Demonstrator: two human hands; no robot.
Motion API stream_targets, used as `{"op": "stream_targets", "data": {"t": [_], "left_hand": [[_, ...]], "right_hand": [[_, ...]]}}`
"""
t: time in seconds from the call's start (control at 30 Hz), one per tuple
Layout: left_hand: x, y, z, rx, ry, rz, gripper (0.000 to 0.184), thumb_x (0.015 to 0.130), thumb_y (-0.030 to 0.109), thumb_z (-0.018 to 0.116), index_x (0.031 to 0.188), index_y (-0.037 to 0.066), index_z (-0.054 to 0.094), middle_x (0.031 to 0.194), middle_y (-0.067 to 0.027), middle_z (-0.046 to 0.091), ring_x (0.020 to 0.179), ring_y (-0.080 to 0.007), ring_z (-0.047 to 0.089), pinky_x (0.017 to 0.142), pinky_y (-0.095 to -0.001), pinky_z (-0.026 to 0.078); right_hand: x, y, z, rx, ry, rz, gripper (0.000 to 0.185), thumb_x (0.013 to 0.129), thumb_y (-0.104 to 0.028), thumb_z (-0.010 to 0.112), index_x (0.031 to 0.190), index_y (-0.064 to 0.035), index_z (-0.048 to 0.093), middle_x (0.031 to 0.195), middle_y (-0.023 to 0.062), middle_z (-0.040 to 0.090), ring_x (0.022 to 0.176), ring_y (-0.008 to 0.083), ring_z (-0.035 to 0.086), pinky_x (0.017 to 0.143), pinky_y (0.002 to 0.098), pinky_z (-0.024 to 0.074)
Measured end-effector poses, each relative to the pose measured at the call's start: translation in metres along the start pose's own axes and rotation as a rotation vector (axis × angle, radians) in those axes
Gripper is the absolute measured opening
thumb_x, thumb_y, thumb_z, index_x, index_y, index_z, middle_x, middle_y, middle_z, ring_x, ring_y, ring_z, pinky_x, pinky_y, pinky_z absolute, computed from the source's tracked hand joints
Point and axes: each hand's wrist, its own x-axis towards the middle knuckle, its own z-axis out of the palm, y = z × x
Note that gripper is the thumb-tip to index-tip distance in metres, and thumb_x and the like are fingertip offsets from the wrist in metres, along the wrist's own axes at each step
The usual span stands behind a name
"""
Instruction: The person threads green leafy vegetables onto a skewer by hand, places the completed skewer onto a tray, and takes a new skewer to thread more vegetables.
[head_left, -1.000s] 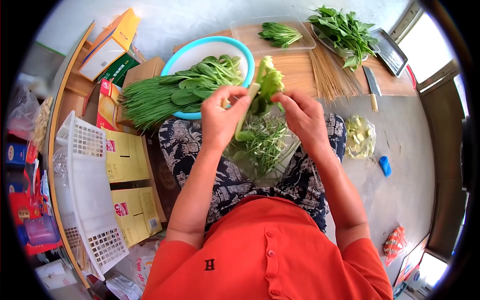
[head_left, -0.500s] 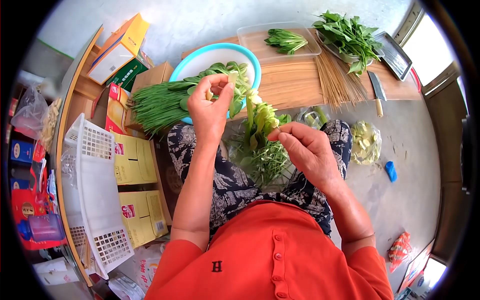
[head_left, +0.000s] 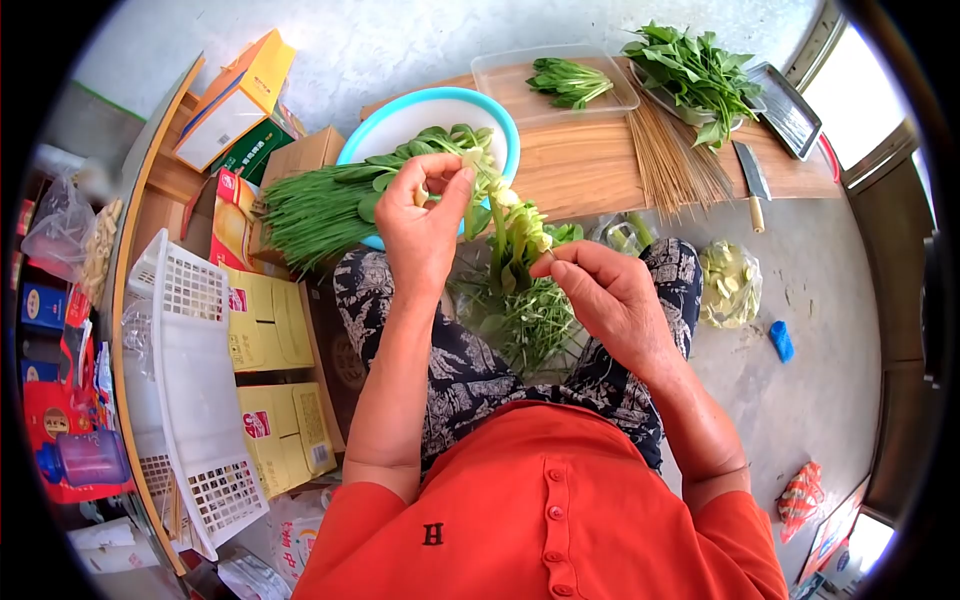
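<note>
My left hand (head_left: 422, 220) is raised before the basin, thumb and forefinger pinching the pale stem end of a leafy green (head_left: 472, 160). My right hand (head_left: 612, 305) is closed on the near end of a thin skewer, only a bit of which shows at the fingertips. Bunched leafy greens are threaded along that skewer (head_left: 522, 240), between my two hands. Behind my left hand, a white basin with a blue rim (head_left: 430, 94) holds more leafy greens (head_left: 440, 140). Long thin green stalks (head_left: 320, 212) lie across its left side. Loose greens (head_left: 530, 325) sit below, between my knees.
On the wooden board (head_left: 570, 160) are loose bamboo skewers (head_left: 675, 150), a clear tray (head_left: 500, 80) with greened skewers, a heap of leaves (head_left: 690, 70) and a cleaver (head_left: 750, 170). A bag of trimmings (head_left: 730, 285) lies on the floor right. A white plastic basket (head_left: 195, 380) stands left.
My left fingertips have shifted slightly down and right with the pale stem. The threaded greens and my right hand have moved slightly left.
</note>
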Motion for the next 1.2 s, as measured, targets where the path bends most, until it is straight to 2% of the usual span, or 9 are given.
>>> {"op": "stream_targets", "data": {"t": [0.33,0.4,0.5,0.77,0.83,0.9,0.97,1.07,1.2], "left_hand": [[-0.001,-0.003,0.0,-0.02,0.019,0.005,0.01,0.081,0.001,0.07,0.09,0.001,0.067,0.074,0.0001,0.063,0.067,-0.0038,0.054,0.059,-0.0196,0.044],[-0.003,-0.002,0.0,-0.004,0.028,0.011,0.01,0.081,0.002,0.07,0.09,0.001,0.067,0.074,-0.0001,0.063,0.067,-0.0036,0.054,0.058,-0.0198,0.044],[-0.004,-0.001,0.001,0.038,0.07,0.064,0.01,0.08,0.0,0.071,0.089,0.0,0.066,0.075,-0.0008,0.063,0.065,-0.0048,0.053,0.057,-0.0208,0.044],[-0.013,0.005,0.008,0.207,0.059,0.339,0.013,0.076,-0.006,0.071,0.086,0.002,0.066,0.08,-0.0033,0.064,0.062,-0.0091,0.053,0.056,-0.0229,0.043],[-0.014,-0.004,0.0,0.167,-0.02,0.228,0.014,0.079,-0.004,0.069,0.091,0.002,0.064,0.083,-0.0021,0.063,0.063,-0.0087,0.053,0.057,-0.0217,0.042],[-0.013,-0.009,-0.005,-0.18,-0.173,-0.152,0.018,0.08,-0.003,0.067,0.097,0.001,0.06,0.087,-0.0013,0.06,0.064,-0.0084,0.051,0.058,-0.0197,0.041],[-0.014,-0.03,-0.017,-0.203,-0.233,-0.266,0.015,0.09,0.011,0.06,0.103,0.004,0.057,0.087,0.0006,0.056,0.069,-0.0063,0.048,0.06,-0.0211,0.038],[-0.026,-0.076,-0.033,-0.463,-0.416,-0.637,0.02,0.097,0.019,0.046,0.102,0.003,0.057,0.091,-0.0049,0.059,0.078,-0.0107,0.057,0.063,-0.0267,0.047],[-0.056,-0.081,-0.038,-0.225,-0.591,-0.843,0.035,0.101,0.032,0.045,0.109,0.0,0.056,0.084,-0.0064,0.058,0.053,-0.0103,0.053,0.048,-0.021,0.042]], "right_hand": [[0.002,0.002,0.002,0.003,-0.005,-0.004,0.019,0.095,-0.014,0.054,0.097,0.0011,0.065,0.065,0.0001,0.052,0.062,0.0052,0.044,0.055,0.0238,0.0394],[0.002,0.009,0.004,0.009,-0.014,-0.058,0.022,0.098,-0.019,0.052,0.101,-0.002,0.065,0.059,-0.0106,0.041,0.051,-0.0005,0.034,0.046,0.0183,0.0249],[0.001,0.001,0.003,0.015,-0.005,-0.026,0.019,0.095,-0.014,0.054,0.097,0.0014,0.065,0.067,0.0012,0.053,0.063,0.0055,0.045,0.057,0.024,0.04],[0.006,-0.002,0.005,0.046,0.007,0.0,0.019,0.095,-0.014,0.054,0.096,0.0011,0.065,0.065,-0.0005,0.053,0.059,0.0049,0.044,0.054,0.0237,0.0388],[0.011,0.006,0.003,0.065,0.01,-0.001,0.019,0.095,-0.014,0.054,0.096,0.0004,0.066,0.063,-0.0033,0.05,0.058,0.0034,0.042,0.051,0.0223,0.0359],[0.017,0.014,0.0,0.059,0.046,-0.008,0.019,0.095,-0.014,0.053,0.095,0.0004,0.066,0.062,-0.0046,0.048,0.056,0.0036,0.041,0.05,0.0224,0.0343],[0.021,0.023,-0.004,0.084,0.049,0.019,0.019,0.094,-0.014,0.053,0.095,0.0005,0.066,0.061,-0.0049,0.047,0.055,0.0035,0.041,0.05,0.0224,0.034],[0.022,0.038,-0.009,0.084,0.072,0.034,0.019,0.094,-0.014,0.053,0.094,0.0004,0.066,0.06,-0.0055,0.046,0.055,0.0031,0.04,0.049,0.022,0.0334],[0.019,0.045,-0.015,0.08,0.101,0.066,0.019,0.094,-0.015,0.054,0.095,-0.0002,0.066,0.06,-0.0067,0.045,0.053,0.0019,0.039,0.048,0.0209,0.0318]]}}
